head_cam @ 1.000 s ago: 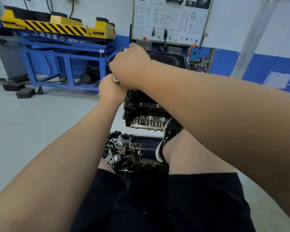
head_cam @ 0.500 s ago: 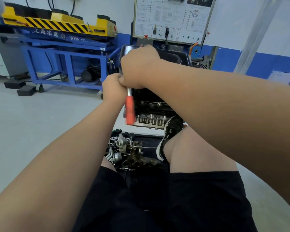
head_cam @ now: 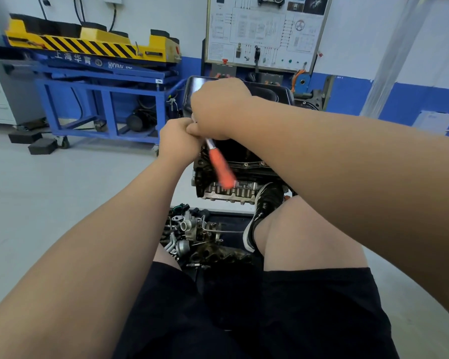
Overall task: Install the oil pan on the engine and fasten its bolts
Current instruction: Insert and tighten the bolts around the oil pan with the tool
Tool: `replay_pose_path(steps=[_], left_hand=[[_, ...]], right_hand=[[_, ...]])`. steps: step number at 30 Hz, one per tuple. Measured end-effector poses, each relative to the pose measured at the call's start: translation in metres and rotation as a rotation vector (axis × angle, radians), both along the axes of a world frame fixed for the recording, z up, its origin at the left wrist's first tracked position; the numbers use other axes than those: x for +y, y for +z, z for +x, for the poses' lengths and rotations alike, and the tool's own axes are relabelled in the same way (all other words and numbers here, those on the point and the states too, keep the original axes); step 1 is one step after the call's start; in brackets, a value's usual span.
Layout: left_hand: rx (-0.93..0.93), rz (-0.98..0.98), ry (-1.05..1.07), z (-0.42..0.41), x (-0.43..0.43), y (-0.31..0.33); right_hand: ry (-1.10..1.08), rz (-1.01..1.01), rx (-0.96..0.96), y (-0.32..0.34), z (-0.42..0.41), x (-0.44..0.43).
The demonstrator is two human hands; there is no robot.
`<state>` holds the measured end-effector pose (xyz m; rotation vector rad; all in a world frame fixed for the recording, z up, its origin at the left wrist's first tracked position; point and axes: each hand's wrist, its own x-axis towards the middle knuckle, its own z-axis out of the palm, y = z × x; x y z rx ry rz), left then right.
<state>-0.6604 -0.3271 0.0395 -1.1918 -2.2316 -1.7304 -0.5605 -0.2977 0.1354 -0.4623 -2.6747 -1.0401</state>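
The glossy black stamped-metal oil pan [head_cam: 270, 92] sits on top of the dark, ribbed cast engine block [head_cam: 246, 189] ahead of my knees, its flat flange dotted with small round bolt heads [head_cam: 246, 164] along the near edge. My right hand [head_cam: 219, 110] is fisted at the pan's near corner, gripping the chrome shank of a ratchet wrench [head_cam: 221, 169] whose smooth orange handle hangs blurred across the block. My left hand [head_cam: 178, 141] is curled tight against it, but I cannot tell what it clasps.
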Motion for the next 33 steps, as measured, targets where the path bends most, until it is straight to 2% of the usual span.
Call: replay_pose_path(steps=[3, 5, 8, 11, 16, 18, 22, 24, 26, 30, 33], left_hand=[[-0.091, 0.024, -0.108, -0.003, -0.002, 0.001], [-0.043, -0.011, -0.056, 0.001, 0.000, 0.003], [0.084, -0.039, 0.075, 0.007, 0.001, 0.003], [0.054, 0.016, 0.048, 0.007, 0.002, -0.002], [-0.034, 0.092, -0.075, 0.002, 0.000, -0.005], [-0.069, 0.095, -0.072, 0.001, 0.001, -0.004], [-0.012, 0.047, 0.068, 0.003, 0.002, -0.008], [-0.028, 0.082, 0.049, 0.003, 0.000, -0.011], [-0.020, 0.113, 0.006, 0.002, -0.003, -0.011], [0.106, 0.056, -0.032, 0.000, -0.003, -0.010], [0.068, 0.078, 0.035, 0.004, 0.002, -0.009]], right_hand=[[0.107, 0.136, -0.063, 0.004, 0.000, 0.003], [0.121, 0.184, -0.079, 0.005, -0.002, 0.005], [0.023, 0.099, -0.058, -0.001, -0.002, -0.001], [-0.034, -0.015, -0.006, -0.002, 0.002, -0.002], [0.154, 0.170, -0.106, 0.004, 0.000, 0.005], [0.159, 0.201, -0.111, 0.004, -0.002, 0.004], [-0.014, 0.034, 0.006, -0.002, -0.002, -0.001], [-0.045, -0.036, 0.029, -0.003, -0.001, 0.001], [0.004, 0.033, -0.014, -0.001, -0.001, 0.003], [0.129, 0.217, -0.127, 0.005, -0.002, 0.010], [0.100, 0.146, -0.082, -0.001, -0.001, 0.007]])
